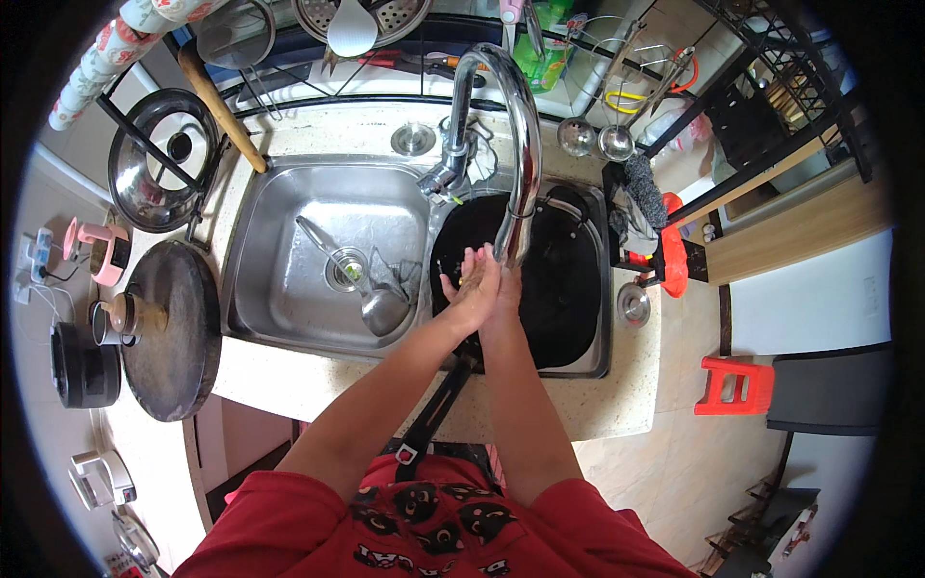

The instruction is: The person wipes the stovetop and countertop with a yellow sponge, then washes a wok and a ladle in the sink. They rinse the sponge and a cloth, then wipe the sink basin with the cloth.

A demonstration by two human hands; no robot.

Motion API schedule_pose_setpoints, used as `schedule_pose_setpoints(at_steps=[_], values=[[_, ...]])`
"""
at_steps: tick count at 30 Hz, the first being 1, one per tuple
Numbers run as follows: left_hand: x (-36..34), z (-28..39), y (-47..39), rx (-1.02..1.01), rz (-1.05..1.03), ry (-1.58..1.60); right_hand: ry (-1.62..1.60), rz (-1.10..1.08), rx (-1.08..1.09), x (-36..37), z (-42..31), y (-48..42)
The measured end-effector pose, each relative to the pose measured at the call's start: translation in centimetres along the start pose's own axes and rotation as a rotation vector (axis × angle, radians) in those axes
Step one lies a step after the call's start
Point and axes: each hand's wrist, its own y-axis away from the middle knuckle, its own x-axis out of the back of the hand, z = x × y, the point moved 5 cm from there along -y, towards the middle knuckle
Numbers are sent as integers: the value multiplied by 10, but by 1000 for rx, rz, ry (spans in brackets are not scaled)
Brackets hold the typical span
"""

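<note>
Over a black wok (556, 289) in the right sink basin, my two hands are pressed together beneath the chrome faucet (524, 144). My left hand (478, 292) lies against my right hand (509, 285), which it and the spout's end partly cover. Whether anything is between the palms is hidden. The wok's long black handle (437, 408) sticks out over the counter front, under my forearms. In the left steel basin (274, 289), a metal ladle (384, 312) rests beside a grey cloth (396, 274), near a drain (347, 269) with green scraps.
A round cutting board (173, 332) and a large lid (130, 173) stand left of the sink. A wooden-handled strainer (224, 108) leans at the back-left corner. Ladles (576, 136) hang at the back right. A red stool (733, 386) is on the floor at right.
</note>
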Motion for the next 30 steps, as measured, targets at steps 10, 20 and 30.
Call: schedule_pose_setpoints(at_steps=[10, 20, 30], values=[[71, -48, 10, -158, 435, 146, 356, 161, 163, -14, -6, -6], [33, -27, 36, -612, 166, 106, 741, 194, 265, -7, -15, 7], [26, -9, -12, -320, 208, 179, 1618, 435, 842, -35, -37, 71]])
